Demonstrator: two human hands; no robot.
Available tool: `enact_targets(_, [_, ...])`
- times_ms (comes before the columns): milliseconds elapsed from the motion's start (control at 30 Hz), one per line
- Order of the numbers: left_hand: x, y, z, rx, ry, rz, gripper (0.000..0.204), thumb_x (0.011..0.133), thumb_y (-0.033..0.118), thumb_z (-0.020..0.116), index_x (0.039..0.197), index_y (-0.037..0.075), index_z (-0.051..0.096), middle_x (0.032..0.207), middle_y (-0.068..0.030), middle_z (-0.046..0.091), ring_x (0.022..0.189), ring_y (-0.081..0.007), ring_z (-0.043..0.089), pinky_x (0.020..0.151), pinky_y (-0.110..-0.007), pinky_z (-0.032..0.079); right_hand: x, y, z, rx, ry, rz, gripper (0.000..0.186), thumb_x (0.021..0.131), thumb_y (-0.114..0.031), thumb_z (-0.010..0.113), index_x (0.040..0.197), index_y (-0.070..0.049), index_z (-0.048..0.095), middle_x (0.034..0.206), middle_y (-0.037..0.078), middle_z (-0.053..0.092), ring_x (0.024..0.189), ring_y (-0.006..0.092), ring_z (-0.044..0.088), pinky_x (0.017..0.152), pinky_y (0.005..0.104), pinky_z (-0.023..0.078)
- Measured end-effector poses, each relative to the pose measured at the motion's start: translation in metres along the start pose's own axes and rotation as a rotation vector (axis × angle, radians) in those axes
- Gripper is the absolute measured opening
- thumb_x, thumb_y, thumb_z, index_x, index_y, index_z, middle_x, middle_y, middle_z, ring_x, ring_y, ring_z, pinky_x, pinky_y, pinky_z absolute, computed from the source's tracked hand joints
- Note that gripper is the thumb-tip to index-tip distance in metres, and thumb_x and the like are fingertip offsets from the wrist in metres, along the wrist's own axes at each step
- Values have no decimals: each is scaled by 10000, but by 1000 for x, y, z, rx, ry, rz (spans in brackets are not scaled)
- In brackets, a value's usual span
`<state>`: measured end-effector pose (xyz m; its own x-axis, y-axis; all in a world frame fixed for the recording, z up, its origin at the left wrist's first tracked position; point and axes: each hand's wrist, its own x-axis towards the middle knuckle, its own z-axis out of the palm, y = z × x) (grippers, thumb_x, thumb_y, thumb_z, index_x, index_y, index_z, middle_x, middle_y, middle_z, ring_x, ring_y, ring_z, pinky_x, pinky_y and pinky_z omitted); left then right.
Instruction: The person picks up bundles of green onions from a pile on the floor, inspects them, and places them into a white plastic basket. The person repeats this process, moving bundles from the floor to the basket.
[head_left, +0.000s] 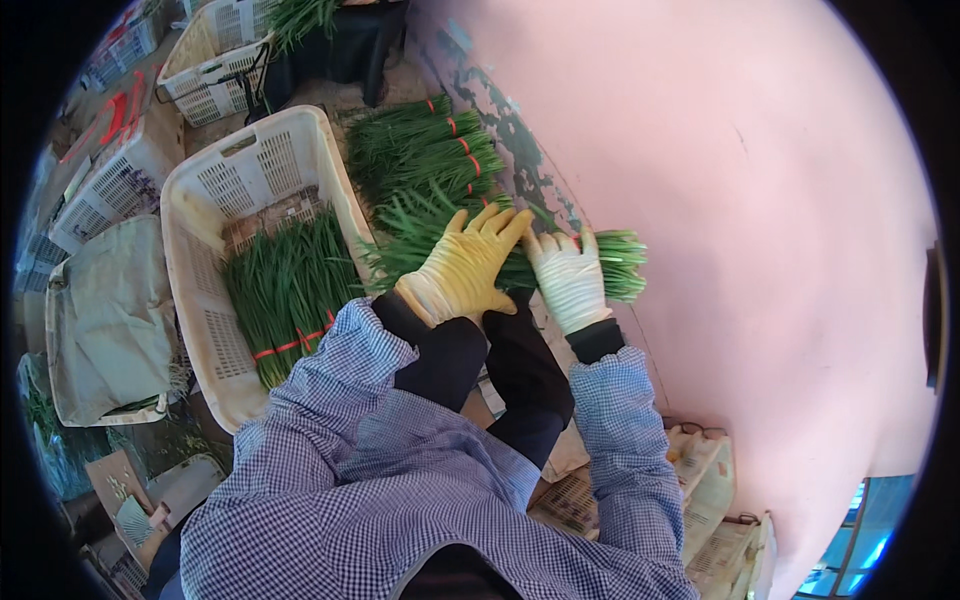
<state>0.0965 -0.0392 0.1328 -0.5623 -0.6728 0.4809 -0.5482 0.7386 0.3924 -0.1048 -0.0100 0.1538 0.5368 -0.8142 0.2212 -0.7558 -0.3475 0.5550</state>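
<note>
The blue-and-white checked jacket lay nearest, its sleeves ending in dark cuffs. Beyond its left sleeve, the left hand in a yellow rubber glove rested palm down over a long bundle of thin green stalks, fingers spread and thumb apart. The right hand, in a paler, cream-white glove, clasped the same bundle near its light cut ends, fingers bent over the top; their undersides were hidden. The bundle lay crosswise beyond the knees, leafy tips left, cut ends right, beside the pink painted wall. To the left stood a deep off-white plastic crate, holding green bundles tied with red bands. Farther off, more red-banded bundles lay in a row along the wall's foot. Beyond the deep crate stood another slatted white crate.
</note>
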Motion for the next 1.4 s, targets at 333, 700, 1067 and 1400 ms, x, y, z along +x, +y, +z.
enact_targets(333, [-71, -68, -6, -18, -52, -370, 607, 719, 160, 776, 1280, 64, 566, 957, -144, 659, 930, -340, 655, 792, -423, 521, 63, -78, -12, 260, 117, -11, 545, 875, -170, 542, 1410, -86, 482, 1270, 52, 579, 1233, 222, 523, 1094, 549, 352])
enact_targets(700, [-209, -144, -37, -315, 253, -873, 577, 701, 64, 820, 1240, 32, 617, 1074, -145, 696, 987, -276, 672, 885, -355, 523, 47, -113, 48, 821, 201, 283, 479, 773, -115, 723, 1235, -77, 601, 1237, 110, 605, 1184, 327, 554, 985, 456, 443])
enact_targets(1067, [-250, -172, -40, -986, 517, -1271, 416, 791, -55, 713, 1190, 10, 615, 1015, -68, 697, 895, -179, 658, 829, -332, 542, 74, -173, 97, 1120, -448, 450, 694, 790, -311, 767, 1370, -37, 504, 1300, 211, 582, 1175, 378, 578, 969, 461, 487])
enact_targets(1400, [-233, -252, -7, -739, 616, -1639, 374, 795, 10, 752, 1131, -40, 596, 975, -145, 693, 814, -267, 671, 738, -395, 548, 107, -223, 135, 1079, -1010, 427, 902, 790, -417, 779, 1470, -16, 343, 1244, 255, 617, 1137, 384, 630, 958, 455, 505])
